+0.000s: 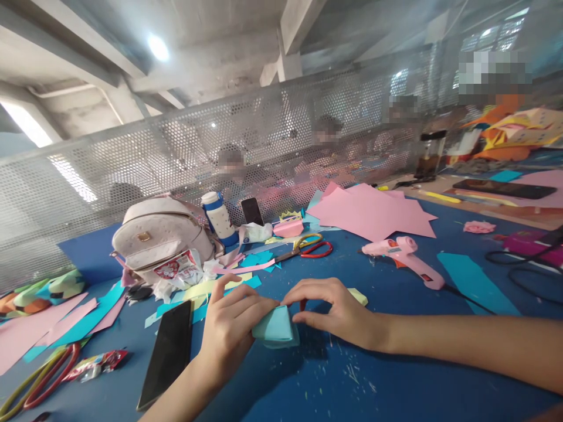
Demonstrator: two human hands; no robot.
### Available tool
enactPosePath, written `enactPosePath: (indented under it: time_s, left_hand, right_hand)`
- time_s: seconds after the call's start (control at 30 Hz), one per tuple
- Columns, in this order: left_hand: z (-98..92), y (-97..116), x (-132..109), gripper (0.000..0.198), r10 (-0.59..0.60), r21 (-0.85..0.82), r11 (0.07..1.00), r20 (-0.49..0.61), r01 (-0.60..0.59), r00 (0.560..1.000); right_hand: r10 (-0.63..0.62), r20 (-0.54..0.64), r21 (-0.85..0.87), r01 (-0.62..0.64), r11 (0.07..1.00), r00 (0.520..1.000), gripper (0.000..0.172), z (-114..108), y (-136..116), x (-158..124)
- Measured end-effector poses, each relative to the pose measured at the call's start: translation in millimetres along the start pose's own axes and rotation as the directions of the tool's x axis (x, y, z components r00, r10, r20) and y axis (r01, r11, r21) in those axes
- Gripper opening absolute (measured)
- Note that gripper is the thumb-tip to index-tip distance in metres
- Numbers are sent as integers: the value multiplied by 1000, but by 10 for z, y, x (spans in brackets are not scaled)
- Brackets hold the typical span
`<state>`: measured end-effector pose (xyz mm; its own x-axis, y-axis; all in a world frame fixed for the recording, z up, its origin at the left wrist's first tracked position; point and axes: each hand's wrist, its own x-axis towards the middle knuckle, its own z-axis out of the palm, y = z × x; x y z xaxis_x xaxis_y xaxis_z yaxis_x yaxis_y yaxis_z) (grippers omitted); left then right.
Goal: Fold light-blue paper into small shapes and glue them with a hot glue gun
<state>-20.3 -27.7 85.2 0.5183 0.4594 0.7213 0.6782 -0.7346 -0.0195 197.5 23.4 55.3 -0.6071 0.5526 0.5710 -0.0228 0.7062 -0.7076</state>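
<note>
A small folded piece of light blue paper (276,326) is held just above the blue table, near the front middle. My left hand (233,322) grips it from the left, its fingers closed along the top and side. On the right, my right hand (334,310) is curved, with the fingertips touching or nearly touching the paper's upper right corner; thumb and index finger are apart, and nothing shows between them. Behind my right hand lies a small pale yellow paper piece (358,296). A pink glue gun (407,258) rests farther right.
Scissors (303,249), pink sheets (369,211) and a backpack (162,234) lie toward the back. A bottle (219,218) stands beside the backpack. A black phone (169,351) is left of my left hand, with more scissors (41,378) at front left. Behind a perforated screen (185,146) are people.
</note>
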Motion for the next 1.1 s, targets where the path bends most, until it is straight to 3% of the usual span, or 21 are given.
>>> enactPosePath:
  time_s: [0.23,0.4,0.67,0.93,1.1]
  left_hand:
    - [-33,32,-32,31,43,74,996,4,-43,999]
    - [-41,41,-46,30,-5,103,995,36,1,999]
    - [-14,59,12,30,-133,164,979,46,124,990]
    - [-66,74,17,31,-134,27,991,-4,134,991]
    - [-74,70,-1,32,-74,69,995,-39,76,997]
  right_hand:
    - [52,65,-92,-46,995,997,56,52,-96,-43]
    - [103,75,-103,-95,990,992,39,54,-89,-43]
    - [108,78,-59,-103,993,991,34,24,-46,-4]
    - [123,81,-27,-121,992,989,29,16,-44,6]
    - [116,89,-11,-116,993,989,29,22,-40,3]
